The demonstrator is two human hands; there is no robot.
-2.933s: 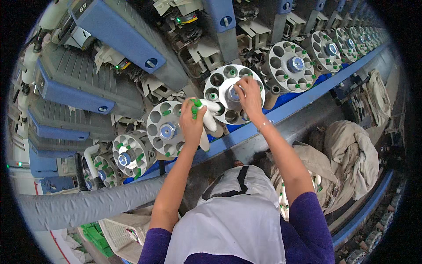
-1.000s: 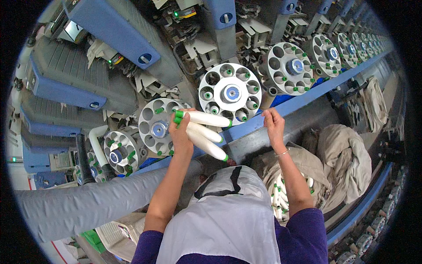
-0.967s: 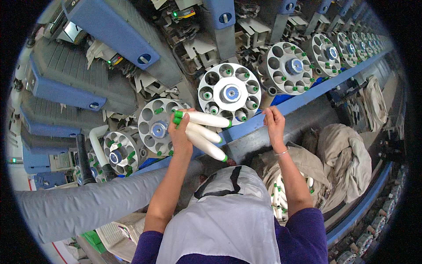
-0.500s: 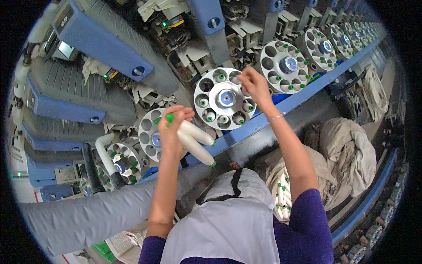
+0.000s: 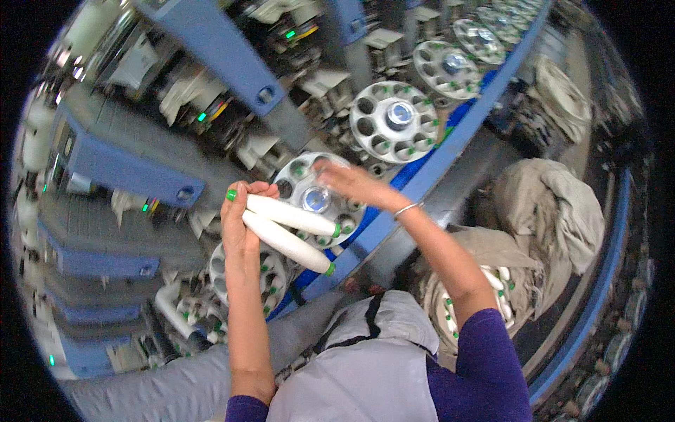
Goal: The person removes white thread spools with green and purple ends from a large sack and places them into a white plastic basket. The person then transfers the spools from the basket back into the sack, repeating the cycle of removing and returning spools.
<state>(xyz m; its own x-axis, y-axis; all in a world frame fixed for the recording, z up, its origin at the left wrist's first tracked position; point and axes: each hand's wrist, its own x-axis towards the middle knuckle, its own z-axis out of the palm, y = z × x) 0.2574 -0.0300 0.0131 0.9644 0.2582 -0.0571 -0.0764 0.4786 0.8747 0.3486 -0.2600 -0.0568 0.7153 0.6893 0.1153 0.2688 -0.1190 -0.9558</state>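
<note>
My left hand (image 5: 242, 204) is closed around the ends of two white yarn bobbins with green tips. The upper bobbin (image 5: 292, 214) and the lower bobbin (image 5: 287, 244) stick out to the right, side by side. Behind them sits a round white magazine (image 5: 301, 188) with a ring of holes and a blue hub, partly hidden by the bobbins and my hands. Smeared by motion, my right hand (image 5: 351, 185) hovers at the far side of this magazine. Whether its fingers hold anything does not show.
A similar magazine (image 5: 383, 112) holding green-tipped bobbins stands farther right; another (image 5: 219, 274) lies nearer left. A blue rail (image 5: 422, 148) runs along the row. Cloth sacks (image 5: 541, 204), one with bobbins inside, stand at right. A thick grey duct (image 5: 155, 390) crosses the lower left.
My view has turned and shifted left along the row. My right hand has left one magazine for the neighbour on its left. The left hand keeps its two bobbins.
</note>
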